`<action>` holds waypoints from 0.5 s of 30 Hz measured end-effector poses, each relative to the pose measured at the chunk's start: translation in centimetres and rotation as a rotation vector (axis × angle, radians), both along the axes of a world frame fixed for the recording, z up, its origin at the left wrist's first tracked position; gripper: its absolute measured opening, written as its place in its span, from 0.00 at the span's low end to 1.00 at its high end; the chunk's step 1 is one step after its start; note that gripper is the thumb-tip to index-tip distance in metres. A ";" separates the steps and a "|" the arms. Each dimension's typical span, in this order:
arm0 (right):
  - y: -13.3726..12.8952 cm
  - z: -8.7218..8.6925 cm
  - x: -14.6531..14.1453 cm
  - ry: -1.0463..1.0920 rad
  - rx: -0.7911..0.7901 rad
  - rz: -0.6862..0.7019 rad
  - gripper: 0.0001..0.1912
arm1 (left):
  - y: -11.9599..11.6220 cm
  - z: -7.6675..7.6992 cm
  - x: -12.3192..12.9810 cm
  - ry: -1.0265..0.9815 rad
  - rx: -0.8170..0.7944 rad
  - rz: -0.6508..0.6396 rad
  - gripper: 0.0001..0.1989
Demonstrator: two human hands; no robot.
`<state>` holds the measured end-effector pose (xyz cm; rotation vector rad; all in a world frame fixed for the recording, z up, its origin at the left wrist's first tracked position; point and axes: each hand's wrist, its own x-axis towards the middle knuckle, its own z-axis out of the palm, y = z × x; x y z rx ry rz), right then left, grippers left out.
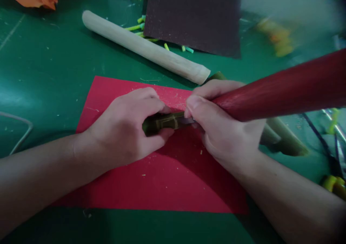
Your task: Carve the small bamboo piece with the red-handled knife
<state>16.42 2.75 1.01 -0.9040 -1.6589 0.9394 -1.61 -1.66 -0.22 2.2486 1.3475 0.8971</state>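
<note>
Nearly crosswise, green piece [163, 123] in left grip [131, 123], pointing toward right grip [227, 130].

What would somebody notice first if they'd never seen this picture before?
Probably the thick red shaft slanting from the right hand to the right edge of the picture. Next might come the red sheet on the green table, below both hands, where the left hand holds a dark greenish piece. Beyond the hands, a pale stick lies slantwise.
</note>
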 end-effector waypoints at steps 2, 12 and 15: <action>0.1 0.1 0.1 -0.038 0.032 0.084 0.15 | 0.1 0.1 0.0 -0.004 0.009 -0.018 0.03; 0.1 -0.3 0.3 -0.012 0.029 0.065 0.15 | 0.3 0.1 -0.1 -0.005 -0.062 0.004 0.04; 0.3 -0.3 0.5 -0.039 0.083 0.129 0.15 | 0.4 0.3 -0.1 -0.021 -0.084 0.000 0.03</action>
